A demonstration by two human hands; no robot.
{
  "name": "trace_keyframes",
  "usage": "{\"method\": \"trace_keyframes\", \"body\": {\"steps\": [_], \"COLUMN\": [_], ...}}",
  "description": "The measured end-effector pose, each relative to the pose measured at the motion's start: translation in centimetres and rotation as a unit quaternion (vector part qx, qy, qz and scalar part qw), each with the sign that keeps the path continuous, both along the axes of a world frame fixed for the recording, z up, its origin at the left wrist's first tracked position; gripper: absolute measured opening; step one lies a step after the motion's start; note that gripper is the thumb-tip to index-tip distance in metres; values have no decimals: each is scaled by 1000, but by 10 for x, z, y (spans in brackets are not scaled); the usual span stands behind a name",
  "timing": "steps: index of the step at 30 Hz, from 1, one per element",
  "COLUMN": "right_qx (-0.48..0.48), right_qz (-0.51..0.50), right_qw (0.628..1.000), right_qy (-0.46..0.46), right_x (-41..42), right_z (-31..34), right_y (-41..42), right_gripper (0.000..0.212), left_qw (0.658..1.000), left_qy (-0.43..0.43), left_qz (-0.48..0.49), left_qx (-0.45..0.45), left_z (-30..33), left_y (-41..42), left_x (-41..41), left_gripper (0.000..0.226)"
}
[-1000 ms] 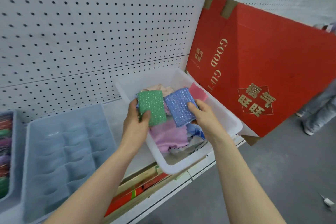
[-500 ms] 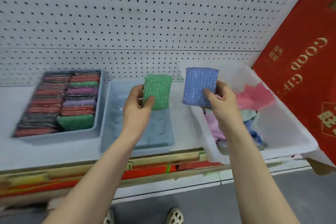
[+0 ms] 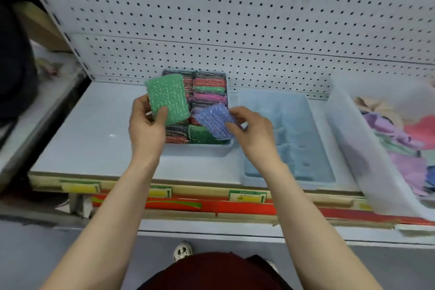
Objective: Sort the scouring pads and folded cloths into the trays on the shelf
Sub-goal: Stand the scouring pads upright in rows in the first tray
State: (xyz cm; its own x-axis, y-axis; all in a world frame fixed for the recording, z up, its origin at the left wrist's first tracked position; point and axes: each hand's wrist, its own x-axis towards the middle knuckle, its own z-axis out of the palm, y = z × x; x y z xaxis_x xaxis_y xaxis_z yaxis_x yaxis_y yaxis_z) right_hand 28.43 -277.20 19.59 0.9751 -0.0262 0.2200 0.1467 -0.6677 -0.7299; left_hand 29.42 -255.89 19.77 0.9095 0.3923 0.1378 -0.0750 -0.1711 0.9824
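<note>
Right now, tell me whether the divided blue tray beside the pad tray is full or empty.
Empty. The divided blue tray shows only its bare moulded compartments, while the pad tray to its left is packed with rows of pads.

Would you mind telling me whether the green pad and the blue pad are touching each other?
Apart. The head view shows packed pads in the tray between the green pad and the blue pad.

Glittery green pad (image 3: 169, 99), blue pad (image 3: 213, 122)
</note>
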Motion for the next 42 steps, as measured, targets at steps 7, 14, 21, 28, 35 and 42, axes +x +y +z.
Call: {"method": "trace_keyframes", "body": {"steps": [7, 14, 21, 28, 35, 42], "right_qx": [-290, -357, -430, 226, 94, -344], "right_qz": [53, 55, 98, 46, -4, 67], "right_qw": [955, 932, 896, 957, 992, 929], "right_qy": [26, 36, 54, 174, 81, -123], "right_x": [17, 22, 25, 14, 2, 1], "right_z": [-4, -9, -10, 9, -10, -2], "right_y": [45, 56, 63, 51, 35, 34], "right_gripper": [28, 13, 25, 27, 30, 30], "left_qw": [999, 995, 994, 990, 928, 877], "left_qy": [14, 27, 44, 25, 1, -38], "left_qz": [-35, -95, -104, -133, -156, -125], "left_qx": [9, 12, 12, -36, 339, 463], "left_z": [-9, -11, -23, -24, -38, -67], "left_y": [38, 36, 23, 2, 3, 22], "left_x": [13, 17, 7, -5, -9, -13], "left_gripper": [22, 27, 29, 30, 33, 24]}}
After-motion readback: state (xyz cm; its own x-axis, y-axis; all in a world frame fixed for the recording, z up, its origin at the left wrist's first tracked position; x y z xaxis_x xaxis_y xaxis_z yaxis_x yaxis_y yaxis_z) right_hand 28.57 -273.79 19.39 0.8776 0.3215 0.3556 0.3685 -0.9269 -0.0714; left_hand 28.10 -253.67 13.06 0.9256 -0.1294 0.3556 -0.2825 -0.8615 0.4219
